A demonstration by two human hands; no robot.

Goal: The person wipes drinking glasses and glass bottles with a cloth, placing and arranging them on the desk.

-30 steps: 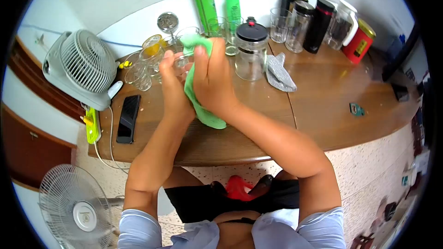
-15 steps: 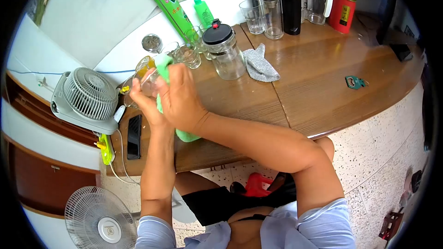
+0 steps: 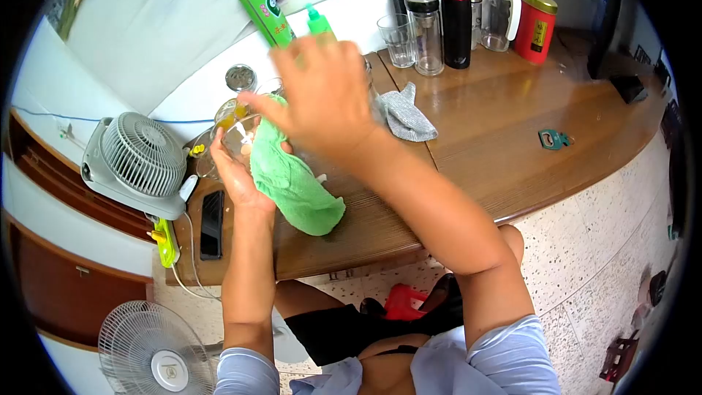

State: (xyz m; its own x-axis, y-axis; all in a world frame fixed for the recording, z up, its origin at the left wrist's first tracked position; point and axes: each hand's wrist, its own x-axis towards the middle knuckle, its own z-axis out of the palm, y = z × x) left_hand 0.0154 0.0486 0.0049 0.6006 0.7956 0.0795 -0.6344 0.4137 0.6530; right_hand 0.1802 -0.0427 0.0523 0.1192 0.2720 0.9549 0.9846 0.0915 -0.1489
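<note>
My left hand (image 3: 243, 181) is wrapped round a clear drinking glass (image 3: 238, 134) at the left of the table. A green cloth (image 3: 298, 189) hangs from the glass, its upper end partly hidden at the mouth and its lower end drooping over the table. Above and to the right, my right hand (image 3: 327, 96) is lifted off the cloth, slightly blurred, fingers apart and holding nothing. It covers most of the lidded glass jar behind it. Other glassware stands just beyond my left hand, including a glass with yellow in it (image 3: 226, 110).
At the back stand a clear tumbler (image 3: 397, 42), a glass bottle (image 3: 428, 36), a black flask (image 3: 455, 25), a pitcher (image 3: 497, 11) and a red tin (image 3: 535, 28). A grey cloth (image 3: 408, 115) and a bottle opener (image 3: 553, 139) lie rightward. A phone (image 3: 212, 225) and fan (image 3: 146, 157) are left.
My right hand has come off the glass and cloth, moving up and to the right with its fingers opening. The cloth now hangs loosely from the glass in my left hand.
</note>
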